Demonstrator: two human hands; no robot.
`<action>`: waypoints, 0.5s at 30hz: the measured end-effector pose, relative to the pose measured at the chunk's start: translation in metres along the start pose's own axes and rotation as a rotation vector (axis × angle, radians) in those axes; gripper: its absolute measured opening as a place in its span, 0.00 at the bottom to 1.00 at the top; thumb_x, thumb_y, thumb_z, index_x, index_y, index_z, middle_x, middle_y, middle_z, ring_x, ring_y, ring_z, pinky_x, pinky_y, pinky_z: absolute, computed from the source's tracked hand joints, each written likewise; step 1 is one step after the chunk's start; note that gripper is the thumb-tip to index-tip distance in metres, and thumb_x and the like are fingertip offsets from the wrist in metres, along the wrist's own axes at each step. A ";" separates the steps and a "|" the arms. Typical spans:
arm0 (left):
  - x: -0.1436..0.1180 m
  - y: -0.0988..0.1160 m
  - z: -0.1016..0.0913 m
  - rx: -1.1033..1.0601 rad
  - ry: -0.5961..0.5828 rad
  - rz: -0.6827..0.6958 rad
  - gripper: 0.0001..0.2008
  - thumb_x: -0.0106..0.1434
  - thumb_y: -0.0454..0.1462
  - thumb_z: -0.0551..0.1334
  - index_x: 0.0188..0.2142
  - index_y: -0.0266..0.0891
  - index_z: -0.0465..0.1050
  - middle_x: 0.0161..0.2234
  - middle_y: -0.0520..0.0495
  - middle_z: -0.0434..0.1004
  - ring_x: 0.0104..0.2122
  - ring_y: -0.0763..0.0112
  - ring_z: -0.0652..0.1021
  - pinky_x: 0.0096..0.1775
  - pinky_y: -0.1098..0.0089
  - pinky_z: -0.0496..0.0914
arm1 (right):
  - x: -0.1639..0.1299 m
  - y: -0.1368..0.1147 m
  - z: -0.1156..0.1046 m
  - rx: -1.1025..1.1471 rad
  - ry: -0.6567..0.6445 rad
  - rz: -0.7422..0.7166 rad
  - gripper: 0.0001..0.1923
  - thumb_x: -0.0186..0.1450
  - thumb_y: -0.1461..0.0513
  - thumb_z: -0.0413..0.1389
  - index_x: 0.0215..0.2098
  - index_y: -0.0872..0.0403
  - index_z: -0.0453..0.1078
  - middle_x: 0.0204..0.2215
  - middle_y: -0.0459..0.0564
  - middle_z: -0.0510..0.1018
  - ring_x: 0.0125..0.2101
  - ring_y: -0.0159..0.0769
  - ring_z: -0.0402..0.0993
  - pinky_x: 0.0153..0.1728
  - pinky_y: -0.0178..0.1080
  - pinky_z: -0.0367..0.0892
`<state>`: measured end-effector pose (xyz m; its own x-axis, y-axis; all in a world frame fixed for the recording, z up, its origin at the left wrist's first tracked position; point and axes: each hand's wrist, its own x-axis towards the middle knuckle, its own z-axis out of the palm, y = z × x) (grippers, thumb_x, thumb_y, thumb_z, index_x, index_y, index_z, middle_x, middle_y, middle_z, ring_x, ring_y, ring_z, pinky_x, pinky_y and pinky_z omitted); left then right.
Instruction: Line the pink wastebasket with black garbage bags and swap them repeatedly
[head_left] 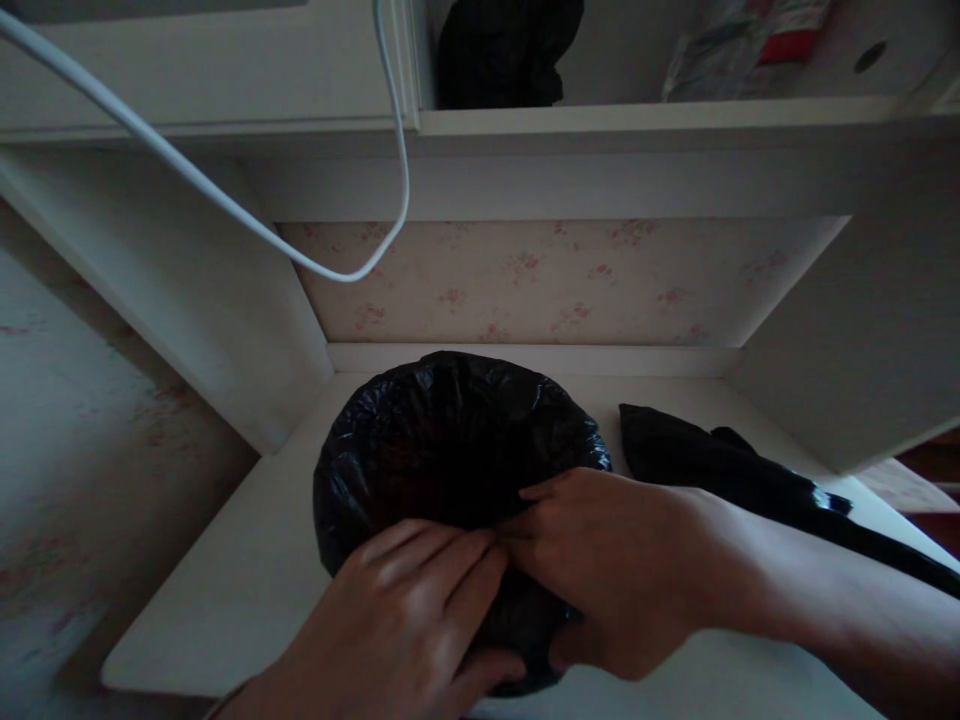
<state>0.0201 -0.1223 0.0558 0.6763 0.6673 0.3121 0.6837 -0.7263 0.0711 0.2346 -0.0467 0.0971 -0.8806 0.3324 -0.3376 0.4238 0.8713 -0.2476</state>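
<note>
A round bin lined with a black garbage bag (360, 460) stands on the white surface, its opening facing up and its inside dark. The bag is folded outward over the rim all the way round where I can see. My left hand (420, 610) lies over the near rim, fingers across the edge and thumb against the outside, gripping the bag. Close beside it, my right hand (607, 570) pinches the same near edge, its thumb low on the outer side. The two hands' fingertips nearly touch, and the bag between them is partly hidden.
Right of the bin lies a folded black plastic bag (697, 460) on the white desk (225, 600). A white cable (247, 220) hangs at the upper left. Above, a shelf (637, 120) holds a black bundle (502, 50) and a white box (892, 60). Side panels flank the desk.
</note>
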 end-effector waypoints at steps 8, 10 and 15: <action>-0.013 -0.019 -0.001 -0.118 -0.256 -0.030 0.12 0.61 0.28 0.70 0.39 0.46 0.76 0.34 0.57 0.83 0.33 0.60 0.83 0.35 0.61 0.75 | 0.012 0.004 -0.028 0.066 -0.273 -0.109 0.31 0.62 0.47 0.67 0.58 0.54 0.76 0.38 0.54 0.87 0.34 0.45 0.84 0.30 0.38 0.68; -0.017 -0.029 -0.009 -0.180 -0.274 -0.061 0.11 0.63 0.28 0.68 0.38 0.47 0.77 0.34 0.59 0.83 0.35 0.64 0.83 0.42 0.62 0.75 | 0.004 0.004 -0.024 0.130 -0.139 -0.141 0.32 0.63 0.49 0.67 0.62 0.52 0.73 0.44 0.54 0.86 0.40 0.46 0.84 0.36 0.40 0.72; -0.038 -0.072 -0.028 -0.060 -0.230 -0.003 0.32 0.61 0.24 0.62 0.56 0.60 0.75 0.57 0.64 0.80 0.61 0.70 0.75 0.71 0.61 0.49 | -0.016 0.004 -0.013 0.123 0.186 -0.177 0.34 0.68 0.57 0.65 0.69 0.57 0.66 0.64 0.58 0.74 0.64 0.48 0.70 0.69 0.49 0.58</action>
<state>-0.0629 -0.1000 0.0653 0.7234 0.6848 0.0882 0.6732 -0.7279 0.1303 0.2480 -0.0436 0.1139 -0.9623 0.2492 -0.1092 0.2721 0.8751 -0.4002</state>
